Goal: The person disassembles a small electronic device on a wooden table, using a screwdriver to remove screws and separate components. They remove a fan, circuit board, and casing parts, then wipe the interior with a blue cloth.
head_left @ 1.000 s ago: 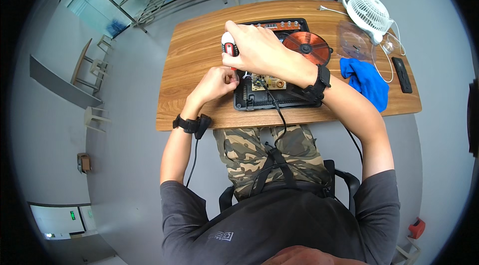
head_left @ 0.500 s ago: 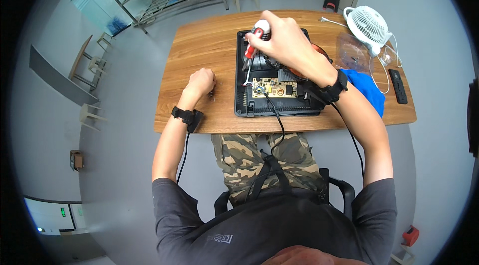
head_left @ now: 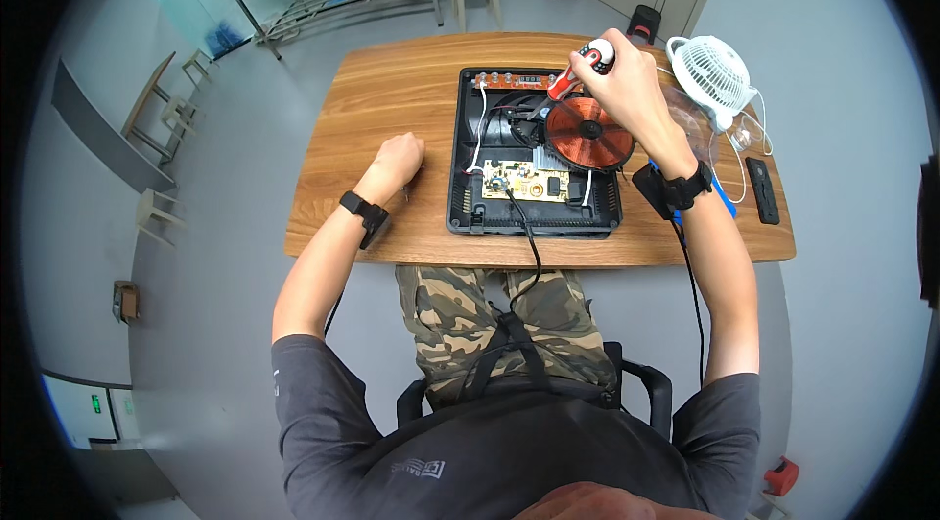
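Note:
An opened induction cooker (head_left: 468,216) lies on the wooden table in front of me, its black shell exposing the parts inside. A copper-coloured coil (head_left: 578,143) sits tilted at its right side. Below the coil is a yellowish circuit board (head_left: 511,181); a dark fan (head_left: 514,118) shows left of the coil. My right hand (head_left: 632,79) is closed round the handle of a red and white screwdriver (head_left: 563,84), whose tip points down left near the fan and coil. My left hand (head_left: 399,160) rests closed on the table left of the shell; its fingers hide whatever they hold.
At the right stand a small white fan (head_left: 713,74) with its cord, a clear plastic tray (head_left: 690,123), a blue cloth (head_left: 723,205) and a dark remote-like bar (head_left: 762,190). A black cord (head_left: 534,246) runs from the board over the table's front edge.
My right hand has moved right with the screwdriver, from the shell's upper left to above the coil, uncovering the coil and the strip along the far edge. The left hand stays closed on the table.

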Tool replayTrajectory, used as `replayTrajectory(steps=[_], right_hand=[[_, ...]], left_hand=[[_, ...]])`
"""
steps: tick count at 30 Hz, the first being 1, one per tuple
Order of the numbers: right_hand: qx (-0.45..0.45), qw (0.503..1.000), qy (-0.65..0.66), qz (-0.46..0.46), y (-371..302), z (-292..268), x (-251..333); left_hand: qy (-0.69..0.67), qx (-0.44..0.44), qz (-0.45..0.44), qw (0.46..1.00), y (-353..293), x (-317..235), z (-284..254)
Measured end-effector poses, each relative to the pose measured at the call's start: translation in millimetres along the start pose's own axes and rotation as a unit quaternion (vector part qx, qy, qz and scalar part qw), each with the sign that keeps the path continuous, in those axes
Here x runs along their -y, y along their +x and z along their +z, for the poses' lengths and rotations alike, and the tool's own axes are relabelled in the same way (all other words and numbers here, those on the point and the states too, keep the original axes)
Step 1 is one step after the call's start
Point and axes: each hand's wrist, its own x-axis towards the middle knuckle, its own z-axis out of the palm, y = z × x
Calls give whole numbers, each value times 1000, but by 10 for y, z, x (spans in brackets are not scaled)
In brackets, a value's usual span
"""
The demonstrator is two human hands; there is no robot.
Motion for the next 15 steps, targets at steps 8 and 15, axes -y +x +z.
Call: replayTrajectory(steps=[8,15], right_hand=[[10,999,37,-3,-65,116,97],[-3,1000,24,-5,-108,119,118]], left_hand=[[3,118,-62,991,-1,18,-354],[-172,-6,-6,985,160,-42,-1103]])
